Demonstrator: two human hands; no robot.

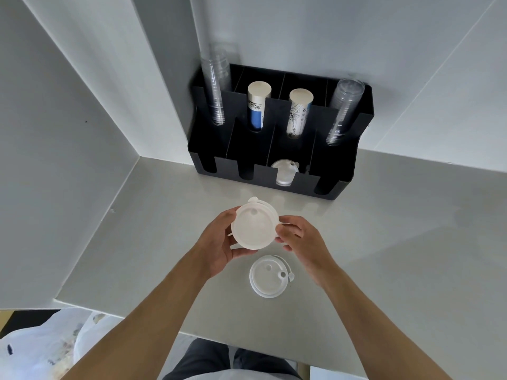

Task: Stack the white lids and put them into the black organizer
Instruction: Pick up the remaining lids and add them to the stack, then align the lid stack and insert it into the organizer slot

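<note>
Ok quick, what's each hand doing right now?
Left hand: closed on the white lids, gripping their left edge.
Right hand: fingertips pinching the lids' right edge.

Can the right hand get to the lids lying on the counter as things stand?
Probably yes: the lids on the counter lie uncovered just below the right hand, but it would first have to release the held lids.

Bare forearms, no sleeves; dark grey trousers (208, 357) below.
</note>
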